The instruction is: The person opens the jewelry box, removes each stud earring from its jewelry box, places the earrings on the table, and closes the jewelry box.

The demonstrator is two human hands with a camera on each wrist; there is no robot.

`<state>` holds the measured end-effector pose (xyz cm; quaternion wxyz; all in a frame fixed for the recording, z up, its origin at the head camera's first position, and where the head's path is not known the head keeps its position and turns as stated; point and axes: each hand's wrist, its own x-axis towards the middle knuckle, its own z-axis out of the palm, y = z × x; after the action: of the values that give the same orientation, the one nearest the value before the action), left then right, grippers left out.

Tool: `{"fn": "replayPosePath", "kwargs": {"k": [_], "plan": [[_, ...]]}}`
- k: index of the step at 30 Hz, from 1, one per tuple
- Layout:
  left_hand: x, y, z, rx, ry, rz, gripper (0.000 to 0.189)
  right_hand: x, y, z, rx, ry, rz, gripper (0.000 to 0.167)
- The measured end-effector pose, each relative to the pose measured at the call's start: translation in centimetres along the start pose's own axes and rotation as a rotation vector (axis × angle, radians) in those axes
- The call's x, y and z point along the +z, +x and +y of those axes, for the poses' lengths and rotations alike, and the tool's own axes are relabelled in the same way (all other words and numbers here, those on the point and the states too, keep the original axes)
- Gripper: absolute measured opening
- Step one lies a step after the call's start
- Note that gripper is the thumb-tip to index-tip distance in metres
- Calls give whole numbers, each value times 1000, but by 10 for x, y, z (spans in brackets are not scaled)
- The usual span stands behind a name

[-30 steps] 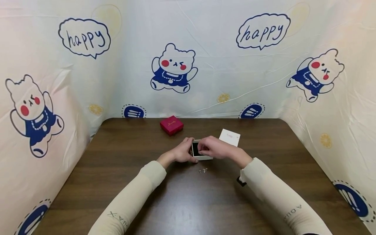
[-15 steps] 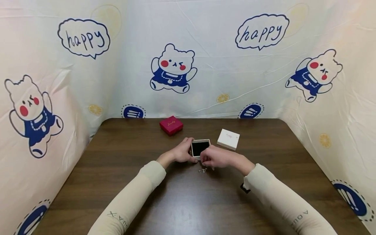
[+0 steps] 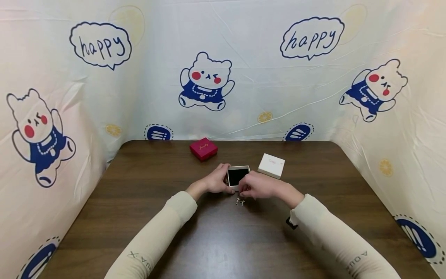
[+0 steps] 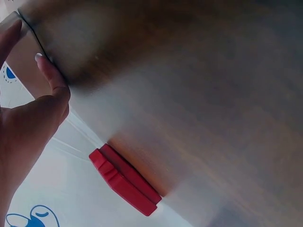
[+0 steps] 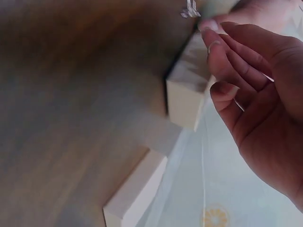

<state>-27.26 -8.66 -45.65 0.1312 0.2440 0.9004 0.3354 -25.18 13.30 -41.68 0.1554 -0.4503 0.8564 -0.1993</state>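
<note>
An uncovered white box [image 3: 239, 167] with a black lining sits near the middle of the table. My left hand [image 3: 216, 179] grips its left side, thumb at the front and fingers toward the back. Just in front of the box lie several small silver pin-like pieces [image 3: 240, 202]. My right hand [image 3: 260, 185] is at the box's front right corner, fingertips drawn together close over these pieces. In the right wrist view, silver pieces [image 5: 190, 10] show just beyond the thumb and fingers. I cannot tell whether the right fingertips pinch one.
A flat white box-like piece with faint lettering [image 3: 271, 166] rests behind the right hand. Farther back on the left is a red box with gold lettering [image 3: 203, 148]. A printed cloth [image 3: 244, 77] hangs around the far and side edges of the brown table [image 3: 223, 236].
My right hand has come out of the box and moved toward me, over the silver pieces. These have since shifted in arrangement. The left hand keeps its grip on the box.
</note>
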Motion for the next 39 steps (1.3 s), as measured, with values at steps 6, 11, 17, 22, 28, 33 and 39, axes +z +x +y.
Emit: {"fn": "replayPosePath", "kwargs": {"k": [6,11,17,22,28,33,39], "plan": [[-1,-1,2,-2,-3,1,95,-21,-4,9,13,-110,151,4],[-1,-1,3,2,-9,6,95,-31,-9,23,44,-188,227,16],[-1,0,2,1,-20,9,96,-30,-14,40,132,-241,263,27],[-1,-1,3,-7,-17,15,97,-26,-21,58,257,-268,264,37],[1,-2,3,-13,-19,15,96,-22,-30,80,344,-309,267,45],[1,-2,2,-12,-26,23,96,-18,-37,95,417,-290,260,67],[1,-2,3,-13,-31,19,96,-15,-41,107,495,-247,219,78]]}}
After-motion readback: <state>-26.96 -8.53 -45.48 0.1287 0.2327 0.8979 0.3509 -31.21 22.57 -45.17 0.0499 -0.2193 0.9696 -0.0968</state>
